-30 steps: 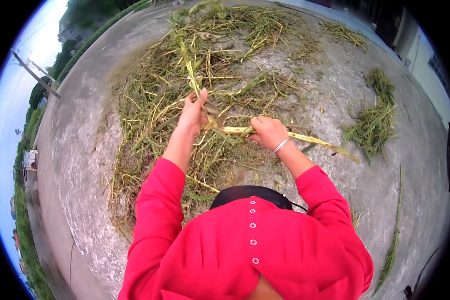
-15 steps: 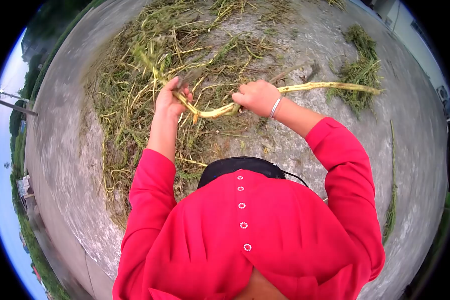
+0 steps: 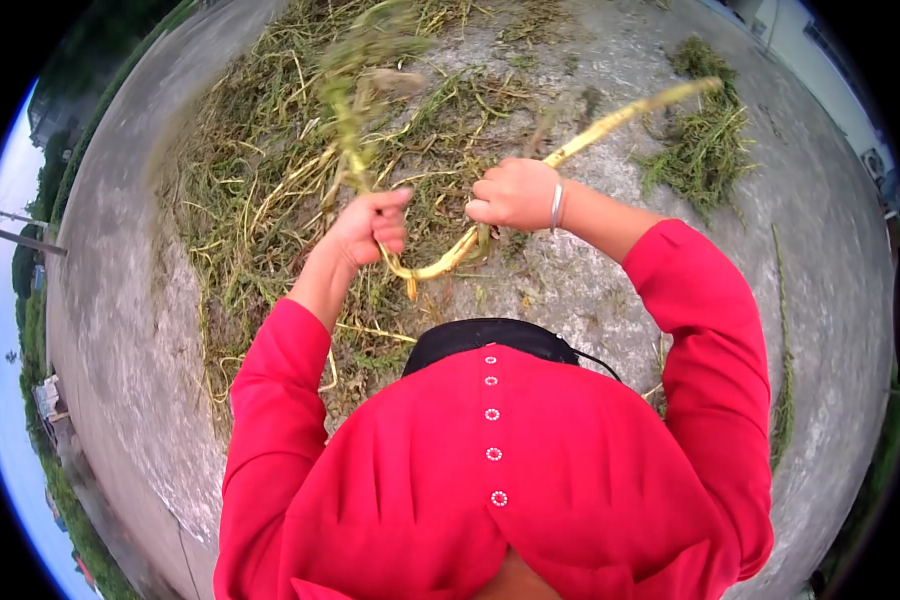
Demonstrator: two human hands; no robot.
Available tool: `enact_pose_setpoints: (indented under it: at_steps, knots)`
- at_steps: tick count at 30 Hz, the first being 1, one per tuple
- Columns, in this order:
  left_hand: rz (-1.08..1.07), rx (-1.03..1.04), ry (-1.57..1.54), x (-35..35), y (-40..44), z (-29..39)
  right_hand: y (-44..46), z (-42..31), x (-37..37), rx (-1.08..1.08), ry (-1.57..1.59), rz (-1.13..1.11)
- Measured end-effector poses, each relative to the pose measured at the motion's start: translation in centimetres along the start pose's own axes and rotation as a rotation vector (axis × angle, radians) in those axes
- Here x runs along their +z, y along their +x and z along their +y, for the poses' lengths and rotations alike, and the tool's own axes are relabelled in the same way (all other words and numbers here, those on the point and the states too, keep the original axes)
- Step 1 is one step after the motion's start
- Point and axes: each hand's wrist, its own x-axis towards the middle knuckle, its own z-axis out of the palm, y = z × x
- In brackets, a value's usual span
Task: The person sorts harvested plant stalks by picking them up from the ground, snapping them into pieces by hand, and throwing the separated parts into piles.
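Note:
A long yellow-green plant stalk [image 3: 443, 266] runs between my hands, sagging in a U-shaped bend toward me. My left hand [image 3: 372, 226] is closed around it, and the leafy end beyond rises away, smeared by motion. On the other side my right hand [image 3: 515, 194], with a silver bangle on the wrist, grips the same stalk. Its thick bare end sticks out up and to the right past that hand. Beneath both hands lies a spread of cut plants [image 3: 260, 200] with thin stems and green leaves.
Grey concrete ground [image 3: 610, 270] surrounds the plants. A smaller leafy clump [image 3: 705, 150] lies at the upper right, and a thin green stem [image 3: 783, 350] lies at the far right. A black bag or pouch [image 3: 485, 338] is at my waist. A pale building [image 3: 800, 60] stands at the upper right.
The stalk has bent more sharply between my hands. My left hand has moved toward me and slightly right. The stalk's thick right end has swung upward; my right hand has barely moved.

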Motion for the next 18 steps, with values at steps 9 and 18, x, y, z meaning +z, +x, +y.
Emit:
enact_pose_setpoints:
  at_steps: [9, 18]
  knots:
    - [0.180, 0.325, 0.070, 3.7, 1.2, -2.3, 0.2, 2.0, 1.5, 0.086, -0.123, -0.049]
    - [0.186, 1.079, -1.065, 1.4, 2.3, 6.2, 1.3, 1.2, 6.0, 0.772, -0.072, 0.091]
